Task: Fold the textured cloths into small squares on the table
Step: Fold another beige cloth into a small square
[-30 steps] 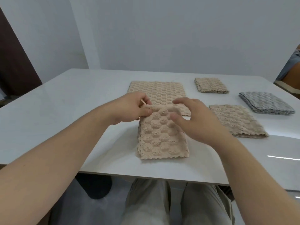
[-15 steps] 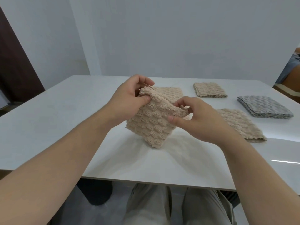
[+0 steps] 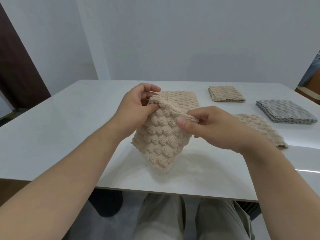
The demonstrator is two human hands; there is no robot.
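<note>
my left hand [image 3: 136, 108] and right hand [image 3: 209, 129] pinch the cloth's [image 3: 161, 141] top corners; it seems soft, light and floppy.

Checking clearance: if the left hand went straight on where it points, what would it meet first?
Probably the flat beige cloth lying behind the held cloth that the left hand pinches; depth is unclear.

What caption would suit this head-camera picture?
Left hand and right hand pinch a beige cloth at the table; a gray cloth lies beyond.

Head view, down over table [image 3: 52, 135]
</note>
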